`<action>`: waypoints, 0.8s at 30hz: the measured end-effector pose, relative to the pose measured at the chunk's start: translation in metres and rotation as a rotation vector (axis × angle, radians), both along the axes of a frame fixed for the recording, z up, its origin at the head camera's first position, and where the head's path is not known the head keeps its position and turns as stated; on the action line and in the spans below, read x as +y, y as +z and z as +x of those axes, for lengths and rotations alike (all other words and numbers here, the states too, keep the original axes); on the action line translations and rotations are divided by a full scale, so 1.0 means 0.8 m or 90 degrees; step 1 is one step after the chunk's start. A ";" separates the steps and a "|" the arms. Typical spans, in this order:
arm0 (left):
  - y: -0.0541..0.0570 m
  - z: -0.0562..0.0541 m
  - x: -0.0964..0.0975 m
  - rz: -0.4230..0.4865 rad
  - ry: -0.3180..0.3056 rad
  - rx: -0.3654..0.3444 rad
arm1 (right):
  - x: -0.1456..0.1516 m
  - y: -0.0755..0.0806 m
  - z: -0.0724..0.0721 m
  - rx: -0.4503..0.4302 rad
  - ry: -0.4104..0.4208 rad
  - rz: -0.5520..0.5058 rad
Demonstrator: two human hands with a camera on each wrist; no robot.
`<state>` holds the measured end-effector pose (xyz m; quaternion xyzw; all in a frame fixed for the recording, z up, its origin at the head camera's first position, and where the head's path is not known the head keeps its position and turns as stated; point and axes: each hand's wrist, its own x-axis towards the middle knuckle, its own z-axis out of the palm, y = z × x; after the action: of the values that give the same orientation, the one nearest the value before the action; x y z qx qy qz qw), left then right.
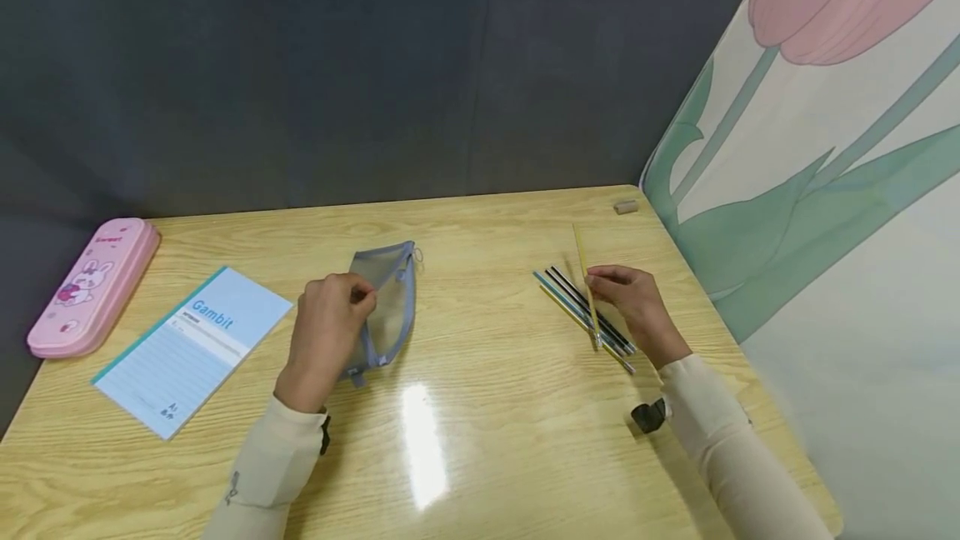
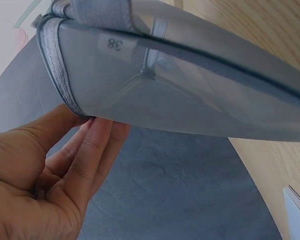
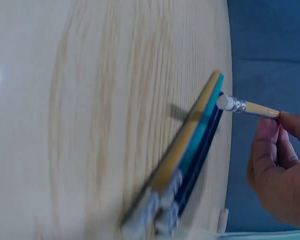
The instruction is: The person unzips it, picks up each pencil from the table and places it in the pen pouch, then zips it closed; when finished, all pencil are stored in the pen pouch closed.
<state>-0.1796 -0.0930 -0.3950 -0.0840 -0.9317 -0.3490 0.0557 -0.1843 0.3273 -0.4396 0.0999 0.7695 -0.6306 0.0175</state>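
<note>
My left hand [image 1: 330, 332] pinches the edge of a grey-blue zippered mesh pouch [image 1: 393, 315] between thumb and fingers. In the left wrist view the translucent pouch [image 2: 200, 105] spreads out from the fingertips, with a small tag reading 38. On the right, my right hand [image 1: 630, 298] pinches a yellow pencil [image 1: 582, 252] above the table. Its white eraser end [image 3: 225, 103] points away from the fingers in the right wrist view. Just below that hand several pencils [image 1: 573, 302], yellow, blue and dark, lie side by side on the wood.
A light blue notebook [image 1: 195, 348] lies left of the pouch, and a pink pencil case [image 1: 96, 286] sits at the far left. Near the back right corner is a small brownish eraser-like block [image 1: 626, 207]. A dark curtain [image 1: 375, 73] hangs behind the wooden table [image 1: 510, 432].
</note>
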 end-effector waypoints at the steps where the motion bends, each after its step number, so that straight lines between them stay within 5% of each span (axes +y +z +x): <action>1: 0.000 0.000 0.000 0.001 0.000 0.000 | -0.004 0.000 0.000 -0.003 0.002 -0.005; 24: -0.004 -0.002 0.002 -0.002 0.002 0.022 | -0.120 -0.038 -0.011 -0.067 0.039 -0.190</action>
<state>-0.1809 -0.0910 -0.3983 -0.0885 -0.9314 -0.3457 0.0722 -0.1930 0.2316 -0.4702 0.1054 0.6677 -0.7312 0.0921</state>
